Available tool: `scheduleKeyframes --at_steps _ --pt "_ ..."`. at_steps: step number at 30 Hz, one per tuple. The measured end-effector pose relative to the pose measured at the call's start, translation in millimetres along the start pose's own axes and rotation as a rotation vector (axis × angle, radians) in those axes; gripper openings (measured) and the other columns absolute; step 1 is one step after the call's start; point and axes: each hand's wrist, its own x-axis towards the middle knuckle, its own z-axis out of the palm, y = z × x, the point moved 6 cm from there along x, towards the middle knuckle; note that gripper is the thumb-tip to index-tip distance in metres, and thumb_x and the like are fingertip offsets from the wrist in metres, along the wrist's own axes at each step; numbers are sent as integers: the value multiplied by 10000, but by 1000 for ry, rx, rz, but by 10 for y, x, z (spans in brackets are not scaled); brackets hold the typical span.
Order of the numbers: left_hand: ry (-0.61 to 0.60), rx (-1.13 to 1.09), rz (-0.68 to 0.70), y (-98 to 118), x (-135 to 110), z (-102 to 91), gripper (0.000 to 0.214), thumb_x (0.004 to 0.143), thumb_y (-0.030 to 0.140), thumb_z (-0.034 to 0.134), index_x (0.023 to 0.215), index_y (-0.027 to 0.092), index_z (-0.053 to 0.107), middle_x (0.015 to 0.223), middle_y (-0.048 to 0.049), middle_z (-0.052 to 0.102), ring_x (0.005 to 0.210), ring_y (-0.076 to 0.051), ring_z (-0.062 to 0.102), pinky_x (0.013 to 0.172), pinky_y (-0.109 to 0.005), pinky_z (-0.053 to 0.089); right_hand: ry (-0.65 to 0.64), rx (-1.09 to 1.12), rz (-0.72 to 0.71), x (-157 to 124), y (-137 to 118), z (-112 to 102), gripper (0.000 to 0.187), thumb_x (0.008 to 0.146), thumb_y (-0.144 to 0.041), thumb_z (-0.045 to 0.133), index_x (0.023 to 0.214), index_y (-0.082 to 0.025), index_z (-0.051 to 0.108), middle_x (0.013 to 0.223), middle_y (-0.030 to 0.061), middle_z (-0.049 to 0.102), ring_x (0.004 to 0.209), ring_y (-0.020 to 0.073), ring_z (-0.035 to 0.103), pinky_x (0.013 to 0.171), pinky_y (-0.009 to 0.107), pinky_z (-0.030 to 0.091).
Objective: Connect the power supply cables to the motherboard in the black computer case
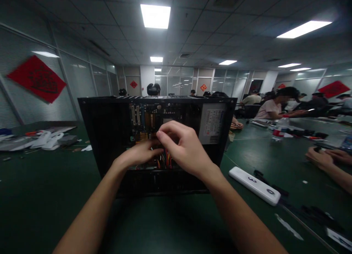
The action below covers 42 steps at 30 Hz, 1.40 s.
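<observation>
An open black computer case (110, 133) lies on its side on the green table (41, 195), showing a motherboard (145, 118) and a grey power supply (213, 123). Both my hands reach inside it. My left hand (137, 155) is curled low over a bundle of coloured wires (165, 160). My right hand (183, 145) hovers over the same spot with its fingers bent in a pinch; what they hold is hidden.
A white numbered strip (254, 184) and black parts lie right of the case. Another person's hands (327, 158) rest at the far right. Papers and tools (41, 138) clutter the left. A bottle (279, 131) and seated people (272, 105) are behind.
</observation>
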Motion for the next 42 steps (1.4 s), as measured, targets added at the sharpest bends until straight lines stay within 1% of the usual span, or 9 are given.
scheduleKeyframes --at_steps 4,7,10,15,19,26,32,36,42 --pt "141 -166 -172 -104 30 -164 283 805 400 592 890 152 699 777 -49 700 646 -172 616 595 -278 484 -60 -73 181 -25 598 259 341 900 -273 587 1217 -151 569 1247 139 616 1185 236 569 1043 409 422" --pt "151 -347 -260 -107 5 -208 369 779 468 644 911 127 696 789 -53 689 607 -135 588 553 -249 465 -153 90 297 -81 907 415 438 884 -256 591 1304 -163 507 1241 126 636 1151 226 604 1035 419 449" --pt "38 -517 -262 -13 -56 -203 391 784 448 680 1027 143 704 993 -88 721 802 -164 660 710 -279 539 -191 290 400 -98 1038 458 461 843 -170 574 1299 -164 507 1157 102 677 1009 205 661 921 396 531" --pt "-78 -545 -161 134 -124 -269 471 705 281 778 1159 188 693 1162 -84 719 1109 -241 647 1013 -393 486 -141 400 486 -63 1008 324 451 811 -167 591 1260 -159 554 1032 77 707 897 181 679 777 322 575" --pt "19 -421 -118 132 -90 -329 402 718 291 761 1101 176 726 1093 -75 747 1096 -269 661 997 -424 504 -130 447 503 -63 960 279 396 828 -254 622 1213 -167 587 918 50 718 793 166 679 637 270 564" --pt "88 -310 -46 153 -32 -270 420 745 349 740 1119 158 726 1112 -81 741 1087 -286 663 973 -437 524 -89 499 491 -66 1032 304 352 819 -256 619 1156 -153 607 848 28 713 748 144 669 630 239 537" --pt "180 -353 -10 205 -47 -260 559 771 335 737 1288 157 621 1032 -87 747 906 -231 702 834 -368 567 -27 437 412 -36 994 220 500 820 -261 617 1310 -185 553 906 33 732 796 154 674 723 284 552" --pt "276 -391 62 242 -39 -268 438 745 322 767 1125 128 669 934 -69 737 859 -201 700 808 -315 565 26 396 291 2 907 179 357 837 -266 597 1180 -196 663 1129 57 708 988 179 665 875 326 537" --pt "363 -368 81 265 -38 -235 343 762 361 749 1023 139 735 1000 -78 754 914 -224 701 872 -352 563 46 272 227 5 890 127 325 906 -256 479 1141 -195 696 1193 47 697 1118 189 632 1004 363 485"
